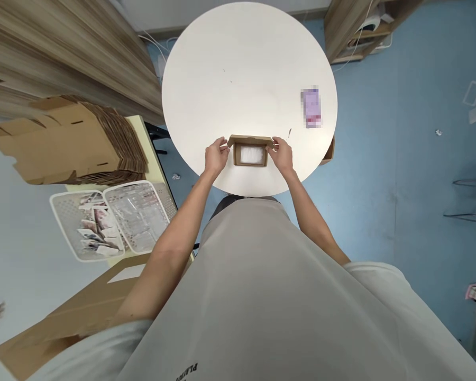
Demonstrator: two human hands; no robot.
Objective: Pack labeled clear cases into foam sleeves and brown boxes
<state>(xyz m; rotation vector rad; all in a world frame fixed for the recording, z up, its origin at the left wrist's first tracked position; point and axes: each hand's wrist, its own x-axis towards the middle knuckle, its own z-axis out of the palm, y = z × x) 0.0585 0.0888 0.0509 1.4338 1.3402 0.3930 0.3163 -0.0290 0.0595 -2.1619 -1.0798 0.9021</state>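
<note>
A small brown cardboard box (pixel 250 156) lies on the near edge of a round white table (pixel 249 74), its lid flap raised at the back. Inside it shows a white padded item (pixel 251 154). My left hand (pixel 216 156) grips the box's left end with curled fingers. My right hand (pixel 282 153) grips the right end the same way, fingers on the flap's corner.
A blurred purple object (pixel 311 107) lies on the table's right side. To the left, a stack of flat cardboard blanks (pixel 69 140) and two white trays of packets (pixel 111 217) sit on a yellow side table. A large cardboard box (pixel 75 312) stands lower left. Blue floor lies to the right.
</note>
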